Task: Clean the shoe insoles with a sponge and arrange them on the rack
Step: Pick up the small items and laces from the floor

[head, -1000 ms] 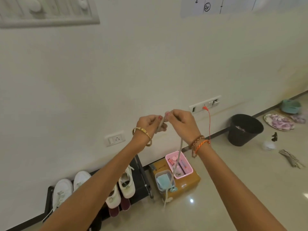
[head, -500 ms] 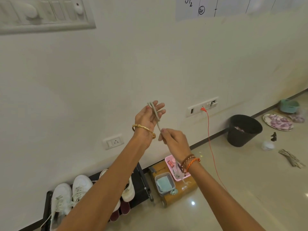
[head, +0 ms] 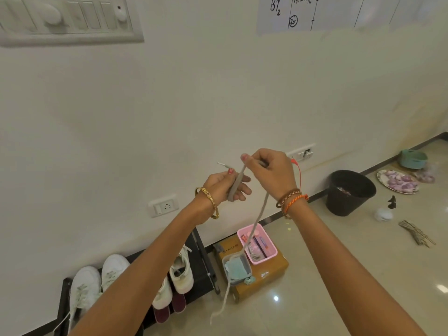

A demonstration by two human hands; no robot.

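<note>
Cream wall fills most of my view, with glossy floor below. At 7 o'clock the black rack [head: 201, 275] stands against the wall with white shoes [head: 84, 284] on it; I cannot see insoles or tell a sponge apart. My left hand [head: 224, 189] is at centre, fingers curled around a grey lace [head: 236, 184], its tip [head: 221, 164] poking out toward 10 o'clock. My right hand [head: 271, 173], just beside it at 3 o'clock, pinches the same lace, which hangs down toward 6 o'clock past a brown box [head: 269, 270] carrying a pink tray [head: 271, 248] and a clear tub [head: 236, 269]. Further toward 3 o'clock stand a black bin [head: 349, 192], a plate [head: 397, 181] and a green pot [head: 413, 158].
</note>
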